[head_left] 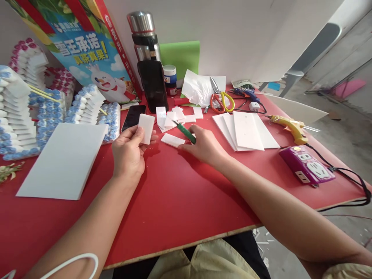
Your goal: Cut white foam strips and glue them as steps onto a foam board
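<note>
The red table point(180, 186) is taking up most of the view, with a big white foam board point(62, 162) lying flat on its left side and a fanned stack of long white strips point(247, 130) sitting to the right.

The left hand point(129, 149) is hovering over the table, pinching a small white rectangle point(147, 128) between thumb and fingertips. That piece is plain, matte and thick like foam. Its long axis is standing roughly upright in the view, with the top edge pointing away from the person and the lower end tucked into the pinch, so most of it is sticking out above and to the right of the fingers.

The right hand point(203, 145) is resting low over the table with its fingers curled round a green-handled knife point(186, 133). The knife is running diagonally — handle buried in the grip, thin tip poking out up and to the left toward a little pile of white offcuts point(174, 116). Just left of the right hand's fingertips, another small white piece point(172, 140) is lying flat on the table, under the knife's line.

A black phone point(133, 116) is lying just above the left hand.
</note>
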`<state>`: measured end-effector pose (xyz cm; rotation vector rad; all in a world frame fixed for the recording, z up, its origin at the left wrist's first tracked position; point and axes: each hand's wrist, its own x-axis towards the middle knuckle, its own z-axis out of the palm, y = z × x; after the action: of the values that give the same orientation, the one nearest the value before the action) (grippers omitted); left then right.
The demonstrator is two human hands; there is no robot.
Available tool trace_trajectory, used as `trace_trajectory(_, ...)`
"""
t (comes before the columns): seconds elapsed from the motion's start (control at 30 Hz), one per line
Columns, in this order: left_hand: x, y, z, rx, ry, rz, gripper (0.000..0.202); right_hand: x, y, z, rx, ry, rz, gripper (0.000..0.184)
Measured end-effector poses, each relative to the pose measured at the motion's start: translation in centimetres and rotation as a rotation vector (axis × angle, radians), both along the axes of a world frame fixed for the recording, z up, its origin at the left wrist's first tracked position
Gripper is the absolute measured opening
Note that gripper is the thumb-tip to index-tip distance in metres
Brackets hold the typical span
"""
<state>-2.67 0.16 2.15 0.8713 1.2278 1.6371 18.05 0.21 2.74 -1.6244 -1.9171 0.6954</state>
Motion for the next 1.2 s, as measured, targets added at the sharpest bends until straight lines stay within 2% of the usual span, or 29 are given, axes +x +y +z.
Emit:
trace_trajectory(0.1,-0.2,0.3,-0.3,-0.022,-0.076,0.029,0.016,-1.3,-0.5,-0.5,0.071,-0.234,0.068,0.021)
trace_trajectory(0.2,-0.3,0.4,-0.4,-0.026,-0.074,0.025,0.014,-1.9,-1.1,-0.4,0.087,-0.335,0.091,0.008)
trace_trajectory(0.3,-0.3,0.3,-0.3,-0.041,-0.075,0.021,0.016,-1.4,-1.4,0.5,0.045,-0.279,0.073,0.010)
trace_trajectory(0.43,-0.3,0.2,-0.3,-0.054,-0.057,-0.022,0.021,0.8,-1.1,2.0,0.075,-0.200,-0.051,0.019)
trace_trajectory(0.57,0.2,-0.2,-0.3,-0.060,0.003,-0.137,0.024,2.6,-0.3,1.9,0.074,-0.288,-0.121,0.034)
trace_trajectory(0.73,0.8,-0.8,-0.2,-0.085,0.024,-0.302,0.027,1.4,-0.3,0.8,0.094,-0.478,-0.138,0.060)
trace_trajectory(0.87,0.9,-0.9,-0.2,-0.111,-0.005,-0.370,0.028,0.4,-0.4,0.5,0.111,-0.580,-0.083,0.045)
trace_trajectory(1.0,0.7,-1.0,0.0,-0.144,-0.065,-0.515,0.026,0.9,0.0,0.3,0.074,-0.571,-0.096,0.030)
trace_trajectory(1.2,0.8,-1.6,0.7,-0.134,-0.097,-0.703,0.024,2.7,1.1,-0.2,0.046,-0.550,-0.175,0.034)
